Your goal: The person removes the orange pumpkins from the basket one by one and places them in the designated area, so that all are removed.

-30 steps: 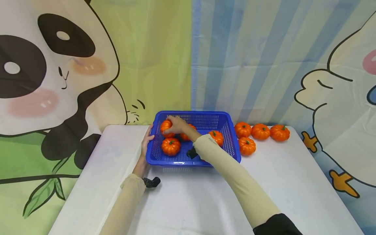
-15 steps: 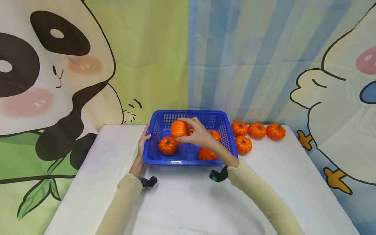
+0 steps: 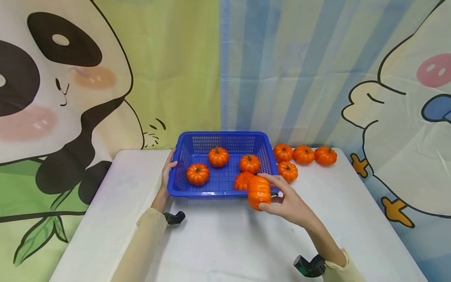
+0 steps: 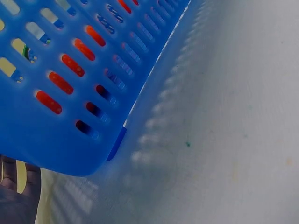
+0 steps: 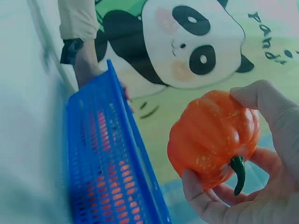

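My right hand (image 3: pixel 290 203) grips a small orange pumpkin (image 3: pixel 259 192) with a green stem, thumb and fingers on opposite sides. It hangs over the front right rim of the blue plastic basket (image 3: pixel 204 193), tilted with its stem toward the palm. In the right wrist view the same pumpkin (image 5: pixel 210 135) shows whole, apart from the basket wall (image 5: pixel 91 140). My left hand (image 3: pixel 165 174) rests against the basket's left side, fingers extended. Several pumpkins sit inside, among them one at the back (image 3: pixel 218 156) and one at the left (image 3: pixel 197 174).
To the right of the basket several more pumpkins stand on the white table (image 3: pixel 218 243): a back row including a middle one (image 3: pixel 303 155), and a front one (image 3: pixel 287 171). A cartoon curtain (image 3: pixel 190 70) hangs behind the table.
My right hand has gripped a pumpkin at the basket's back left, lifted it and carried it right and toward me to the front rim. My left hand stays at the basket's side.
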### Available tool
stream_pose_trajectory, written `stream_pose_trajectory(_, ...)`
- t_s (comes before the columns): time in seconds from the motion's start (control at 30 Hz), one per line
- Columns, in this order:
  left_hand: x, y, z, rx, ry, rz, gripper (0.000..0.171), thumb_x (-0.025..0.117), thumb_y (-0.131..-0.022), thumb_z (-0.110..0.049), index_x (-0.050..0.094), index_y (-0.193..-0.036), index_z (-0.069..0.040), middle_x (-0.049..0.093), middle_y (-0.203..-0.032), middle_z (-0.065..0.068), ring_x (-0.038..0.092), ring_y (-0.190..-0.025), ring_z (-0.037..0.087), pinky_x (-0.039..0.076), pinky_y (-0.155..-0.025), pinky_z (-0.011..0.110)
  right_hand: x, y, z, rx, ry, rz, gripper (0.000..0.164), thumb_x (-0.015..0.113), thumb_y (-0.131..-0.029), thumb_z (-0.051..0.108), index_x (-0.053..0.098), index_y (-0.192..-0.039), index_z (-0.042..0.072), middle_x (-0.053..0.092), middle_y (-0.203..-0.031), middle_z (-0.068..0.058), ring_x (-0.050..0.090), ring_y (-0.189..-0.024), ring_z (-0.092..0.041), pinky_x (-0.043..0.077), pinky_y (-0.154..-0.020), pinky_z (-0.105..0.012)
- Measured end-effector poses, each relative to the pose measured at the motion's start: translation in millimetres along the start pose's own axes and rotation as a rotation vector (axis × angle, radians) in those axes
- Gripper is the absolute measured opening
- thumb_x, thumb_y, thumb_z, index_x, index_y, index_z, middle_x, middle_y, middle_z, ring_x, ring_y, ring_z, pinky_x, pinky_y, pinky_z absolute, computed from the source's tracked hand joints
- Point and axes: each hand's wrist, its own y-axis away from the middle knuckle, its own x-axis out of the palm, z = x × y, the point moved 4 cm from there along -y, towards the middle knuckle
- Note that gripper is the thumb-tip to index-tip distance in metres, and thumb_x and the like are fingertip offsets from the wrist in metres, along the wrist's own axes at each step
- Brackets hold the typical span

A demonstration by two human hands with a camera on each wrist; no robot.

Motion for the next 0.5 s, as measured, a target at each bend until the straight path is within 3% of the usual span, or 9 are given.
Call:
stream_pose_trajectory(0.3,-0.5,-0.3,3.2,-0.001,-0.031,-0.001,0.060,0.014,-0.099,-0.006,0.009,-0.157,-0.023,0.004,-0.166,0.004,0.009,-0.153,0.027,0.008,-0.125,0.046,-10,35,-28,0.066,-0.113,-0.112,0.068,0.070,-0.087,0.013,0.038,-0.148,0.015,0.048,-0.136,-0.012,0.055,-0.109,-0.004,0.056,-0.084,-0.021)
stream_pose_trajectory(0.5,-1.1,-1.2,1.6,0.003,-0.028,0.004,0.061,0.013,-0.099,-0.006,0.009,-0.157,-0.023,0.004,-0.166,0.004,0.009,-0.152,0.028,0.009,-0.125,0.047,-20,48,-44,0.178,-0.109,-0.207,0.071,0.068,-0.089,0.016,0.033,-0.150,0.016,0.045,-0.140,-0.015,0.059,-0.107,-0.019,0.056,-0.081,-0.023)
